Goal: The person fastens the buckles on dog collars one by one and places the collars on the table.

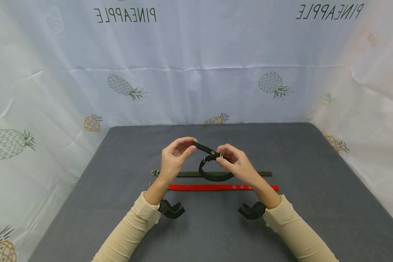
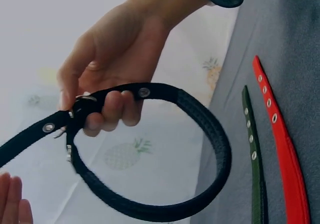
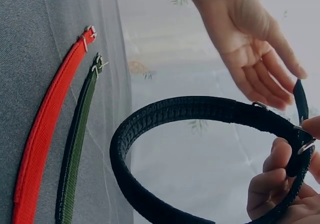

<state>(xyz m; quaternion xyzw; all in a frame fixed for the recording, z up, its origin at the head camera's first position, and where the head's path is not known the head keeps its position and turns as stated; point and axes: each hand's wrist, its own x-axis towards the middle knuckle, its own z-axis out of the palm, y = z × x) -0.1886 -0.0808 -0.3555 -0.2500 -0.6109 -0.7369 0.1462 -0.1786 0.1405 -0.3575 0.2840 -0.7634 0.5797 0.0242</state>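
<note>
A black collar (image 1: 213, 177) with metal eyelets is held in a loop above the grey table (image 1: 314, 211). My left hand (image 1: 192, 143) pinches the free strap end between thumb and fingertips. My right hand (image 1: 223, 160) grips the collar at its metal buckle (image 1: 220, 155), where the strap passes through. In the left wrist view the right hand (image 2: 90, 106) curls round the buckle of the black collar (image 2: 210, 134). In the right wrist view the left hand (image 3: 280, 84) meets the strap tip, and the black collar (image 3: 150, 119) arches down to the right hand (image 3: 285, 169).
A dark green collar (image 1: 190, 174) and a red collar (image 1: 216, 187) lie flat and parallel on the table under the hands. White cloth printed with pineapples (image 1: 196, 83) walls in the back and both sides.
</note>
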